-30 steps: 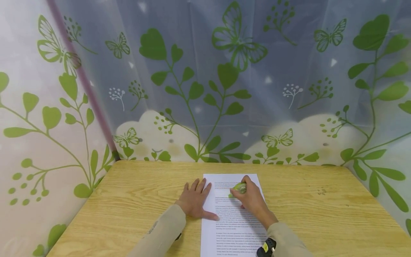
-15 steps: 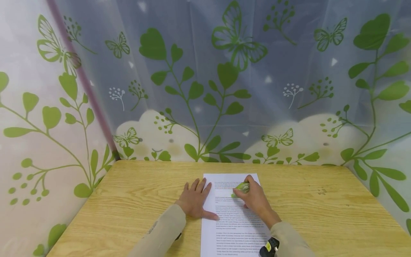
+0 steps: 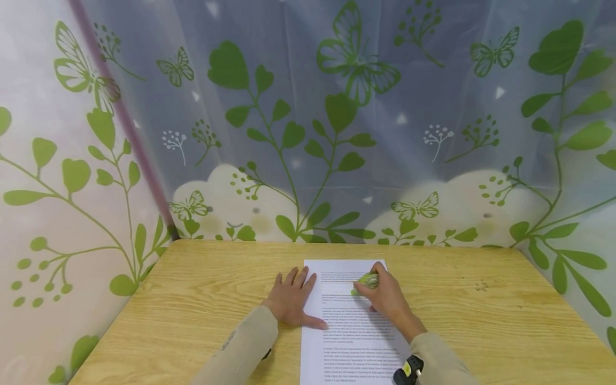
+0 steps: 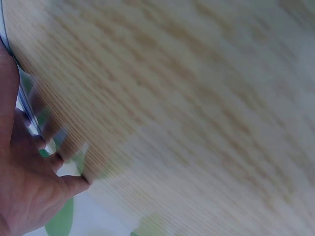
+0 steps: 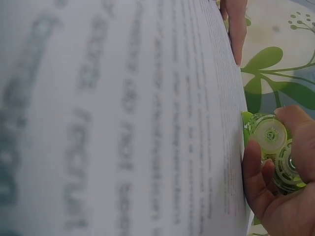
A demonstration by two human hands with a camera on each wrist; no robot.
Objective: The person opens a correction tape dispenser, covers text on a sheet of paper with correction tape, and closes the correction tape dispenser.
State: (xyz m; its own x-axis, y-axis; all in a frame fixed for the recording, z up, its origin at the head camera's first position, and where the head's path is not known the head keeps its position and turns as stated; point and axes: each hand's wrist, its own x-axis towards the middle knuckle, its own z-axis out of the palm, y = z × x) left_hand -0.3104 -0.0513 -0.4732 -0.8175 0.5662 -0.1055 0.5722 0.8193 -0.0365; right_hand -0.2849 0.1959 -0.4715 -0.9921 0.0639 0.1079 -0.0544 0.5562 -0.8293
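Note:
A printed sheet of paper [image 3: 356, 342] lies on the wooden table. My left hand [image 3: 291, 302] rests flat with fingers spread, its fingertips and thumb over the sheet's left margin. In my right hand [image 3: 387, 297] I pinch a green see-through correction tape dispenser [image 3: 369, 280] between thumb and fingers. Its tip touches the page in the gap between the upper text blocks. Round gear wheels show through the correction tape's case [image 5: 270, 135] in the right wrist view. The left wrist view shows my left hand [image 4: 29, 187] at its left edge, against the tabletop.
The wooden table [image 3: 202, 289] spreads to both sides of the sheet. Behind it hangs a curtain [image 3: 289, 133] printed with green leaves and butterflies. A black band with a small device [image 3: 409, 369] sits at my right wrist.
My right hand has slid to the right along the page, carrying the correction tape with it. The left hand and the sheet stay in place.

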